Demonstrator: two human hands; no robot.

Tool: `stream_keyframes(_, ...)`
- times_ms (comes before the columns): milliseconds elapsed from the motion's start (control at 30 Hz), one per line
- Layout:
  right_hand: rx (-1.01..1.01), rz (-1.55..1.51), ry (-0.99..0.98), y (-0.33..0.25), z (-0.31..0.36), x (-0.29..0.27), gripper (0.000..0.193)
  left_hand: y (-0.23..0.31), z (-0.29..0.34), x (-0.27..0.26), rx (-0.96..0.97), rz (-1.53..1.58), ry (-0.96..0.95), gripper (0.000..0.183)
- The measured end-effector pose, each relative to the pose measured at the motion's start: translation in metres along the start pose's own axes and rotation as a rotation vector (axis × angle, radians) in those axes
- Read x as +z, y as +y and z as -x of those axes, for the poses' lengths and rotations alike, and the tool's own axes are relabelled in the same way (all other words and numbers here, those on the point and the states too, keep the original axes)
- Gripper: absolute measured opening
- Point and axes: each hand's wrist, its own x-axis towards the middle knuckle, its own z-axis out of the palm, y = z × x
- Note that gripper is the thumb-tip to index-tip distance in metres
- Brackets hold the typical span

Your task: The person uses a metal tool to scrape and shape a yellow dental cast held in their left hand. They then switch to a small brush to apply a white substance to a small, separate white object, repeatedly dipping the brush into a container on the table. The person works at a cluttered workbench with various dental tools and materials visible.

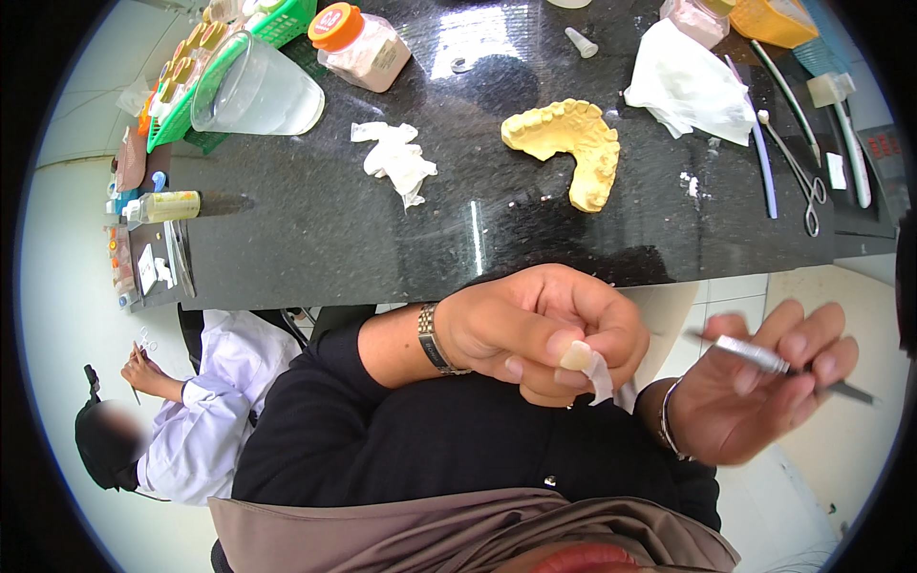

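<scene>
Near the dark worktop (315,239), the left hand (535,329) pinches a small tooth-shaped piece (576,355), the right hand (764,382) grips a slim metal tool (755,354), while the yellow dental cast (573,143) lies untouched beyond, the work seemingly midway.

Bright, even light falls from above and leaves white glare patches on the glossy black countertop (315,229) (strongest near its far edge). The fisheye lens bends the counter's edges and rings the view in black. The hands are sharp, and the co-worker's face is blurred.
</scene>
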Motion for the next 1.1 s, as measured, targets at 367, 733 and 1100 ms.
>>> stream_keyframes(367, 0.025, 0.499, 0.194, 0.043, -0.025, -0.066, 0.012, 0.001, -0.001, 0.000, -0.057, 0.131, -0.081, 0.025)
stream_keyframes(733, 0.076, 0.549, 0.117, 0.048, -0.025, -0.063, 0.016, 0.000, -0.002, -0.002, -0.011, 0.073, -0.097, 0.028)
stream_keyframes(1100, 0.104, 0.371, 0.190, 0.041, -0.026, -0.062, 0.013, 0.002, -0.002, 0.001, -0.048, 0.028, -0.012, 0.026)
